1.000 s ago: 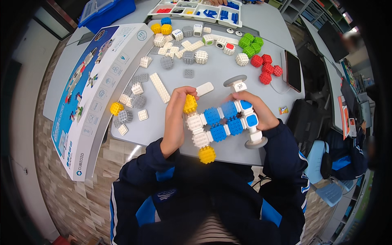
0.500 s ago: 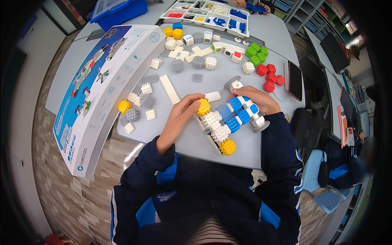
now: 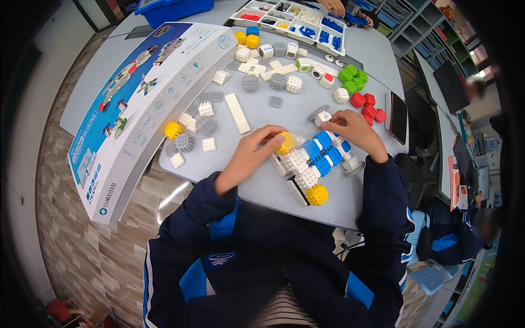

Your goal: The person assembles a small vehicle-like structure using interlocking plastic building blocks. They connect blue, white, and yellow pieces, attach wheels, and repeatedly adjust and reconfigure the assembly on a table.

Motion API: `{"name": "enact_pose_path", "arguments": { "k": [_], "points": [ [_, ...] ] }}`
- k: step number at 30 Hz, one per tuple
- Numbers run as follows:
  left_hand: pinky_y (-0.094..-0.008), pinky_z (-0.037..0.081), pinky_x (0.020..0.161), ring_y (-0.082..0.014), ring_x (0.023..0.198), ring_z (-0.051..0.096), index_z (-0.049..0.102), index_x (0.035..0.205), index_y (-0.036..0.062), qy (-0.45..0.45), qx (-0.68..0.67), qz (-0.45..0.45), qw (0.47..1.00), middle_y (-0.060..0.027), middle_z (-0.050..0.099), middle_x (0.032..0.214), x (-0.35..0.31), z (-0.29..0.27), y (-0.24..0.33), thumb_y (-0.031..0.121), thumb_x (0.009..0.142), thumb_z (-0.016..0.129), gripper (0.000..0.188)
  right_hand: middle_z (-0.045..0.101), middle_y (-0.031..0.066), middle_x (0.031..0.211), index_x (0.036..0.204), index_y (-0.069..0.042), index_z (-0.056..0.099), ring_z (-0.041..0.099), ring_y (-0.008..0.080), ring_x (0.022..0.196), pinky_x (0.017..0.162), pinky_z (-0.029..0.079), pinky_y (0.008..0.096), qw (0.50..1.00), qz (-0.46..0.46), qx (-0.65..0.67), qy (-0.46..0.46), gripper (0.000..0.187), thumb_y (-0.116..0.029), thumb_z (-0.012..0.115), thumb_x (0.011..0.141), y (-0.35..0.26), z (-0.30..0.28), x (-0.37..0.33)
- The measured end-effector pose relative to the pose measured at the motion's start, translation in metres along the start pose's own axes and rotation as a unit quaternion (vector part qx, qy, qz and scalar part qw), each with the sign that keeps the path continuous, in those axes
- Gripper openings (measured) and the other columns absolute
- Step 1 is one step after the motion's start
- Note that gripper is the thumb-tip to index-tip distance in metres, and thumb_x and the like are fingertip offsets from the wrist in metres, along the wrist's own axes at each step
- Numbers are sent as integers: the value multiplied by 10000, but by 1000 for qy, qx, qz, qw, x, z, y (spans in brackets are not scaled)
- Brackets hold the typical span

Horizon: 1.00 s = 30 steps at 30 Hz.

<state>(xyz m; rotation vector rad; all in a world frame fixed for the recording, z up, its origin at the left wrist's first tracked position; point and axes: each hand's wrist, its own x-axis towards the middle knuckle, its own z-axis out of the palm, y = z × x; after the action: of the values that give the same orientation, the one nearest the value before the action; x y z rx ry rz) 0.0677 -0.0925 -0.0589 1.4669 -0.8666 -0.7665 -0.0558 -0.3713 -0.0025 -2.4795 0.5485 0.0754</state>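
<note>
A model built of studded cube blocks point(image 3: 308, 176) lies on the table before me, with white and blue cubes in the middle and grey wheels at its right end. My left hand point(image 3: 252, 157) has its thumb and fingers closed on the yellow cube point(image 3: 285, 143) at the model's upper left corner. A second yellow cube point(image 3: 317, 195) sits at the near corner. The fingertips of my right hand point(image 3: 356, 131) pinch the white block point(image 3: 322, 117) that carries a grey wheel on the far side. Part of the blue cubes' right end lies beneath that hand.
A large printed box point(image 3: 147, 109) leans over the table's left side. Loose grey and white blocks point(image 3: 278, 82) spread across the back, with green cubes point(image 3: 353, 79), red cubes point(image 3: 369, 108) and a phone point(image 3: 396, 118) to the right. Behind stands a sorting tray point(image 3: 290, 24); another person's hand point(image 3: 333, 6) is beyond it.
My right hand has risen from around the model's far right side, and its fingertips now pinch the white wheel block. My left hand stays on the yellow cube. The whole view has shifted slightly.
</note>
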Motion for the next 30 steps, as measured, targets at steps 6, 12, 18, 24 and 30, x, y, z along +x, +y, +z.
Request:
{"name": "enact_pose_path", "arguments": {
  "k": [6, 12, 18, 24, 30],
  "points": [
    [-348, 492, 944, -248, 1064, 622, 589, 1387, 13, -65, 116, 83, 988, -158, 670, 1228, -3, -22, 5, 264, 997, 674, 472, 680, 149, 987, 1104, -2, 716, 637, 268, 893, 804, 516, 379, 964, -213, -26, 160, 321, -245, 763, 900, -60, 11, -36],
    [-358, 507, 933, -257, 1037, 630, 563, 1446, 54, -107, 160, 103, 976, -119, 655, 1232, 1, -35, 0, 136, 929, 729, 549, 699, 166, 909, 1070, -27, 709, 614, 327, 896, 808, 516, 420, 962, -259, -50, 65, 316, -270, 779, 880, -107, 32, -42],
    [-382, 483, 933, -279, 1053, 584, 593, 1395, 51, -86, 192, 159, 965, -122, 638, 1099, 2, -29, -7, 93, 913, 719, 500, 687, 169, 820, 975, -1, 693, 632, 338, 829, 759, 519, 439, 971, -231, -58, 10, 304, -240, 813, 831, -116, 28, -35],
    [-399, 439, 1003, -307, 1101, 541, 611, 1341, 26, -83, 180, 130, 971, -127, 646, 1099, 2, -25, -5, 50, 899, 696, 450, 683, 203, 782, 916, 14, 689, 666, 375, 810, 737, 527, 465, 972, -220, -83, -9, 294, -214, 828, 792, -122, 27, -29],
    [-406, 435, 988, -309, 1079, 531, 618, 1300, 2, -95, 176, 117, 973, -130, 636, 1107, 2, -26, -3, 59, 898, 697, 413, 687, 209, 772, 930, 20, 700, 682, 396, 818, 736, 540, 461, 970, -222, -91, -24, 320, -212, 841, 761, -123, 27, -24]
  ]
}}
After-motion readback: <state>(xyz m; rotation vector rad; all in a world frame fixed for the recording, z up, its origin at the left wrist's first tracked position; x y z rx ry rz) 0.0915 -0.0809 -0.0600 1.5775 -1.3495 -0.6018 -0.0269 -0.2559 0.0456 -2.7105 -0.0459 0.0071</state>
